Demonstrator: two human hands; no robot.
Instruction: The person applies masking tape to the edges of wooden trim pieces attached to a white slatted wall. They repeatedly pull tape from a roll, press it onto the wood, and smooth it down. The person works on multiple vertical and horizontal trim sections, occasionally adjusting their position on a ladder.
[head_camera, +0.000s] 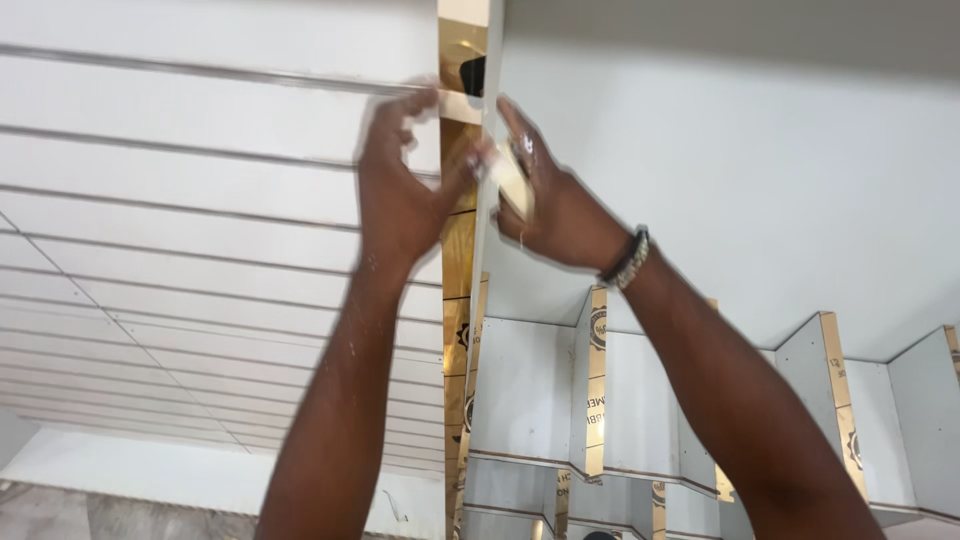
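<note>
We see a shiny gold strip (461, 255) running between white ceiling panels (200, 200). Our left hand (400, 185) pinches pale tape (459, 106) on it; our right hand (555, 205) grips a cream wad (511, 180).

left hand (400, 185) fingertips motion-blurred. pale strip (512, 180) mostly hidden in right hand (545, 205). gold trim (460, 250) partly behind left hand, cut off at top edge. both forearms cut off at bottom edge.
</note>
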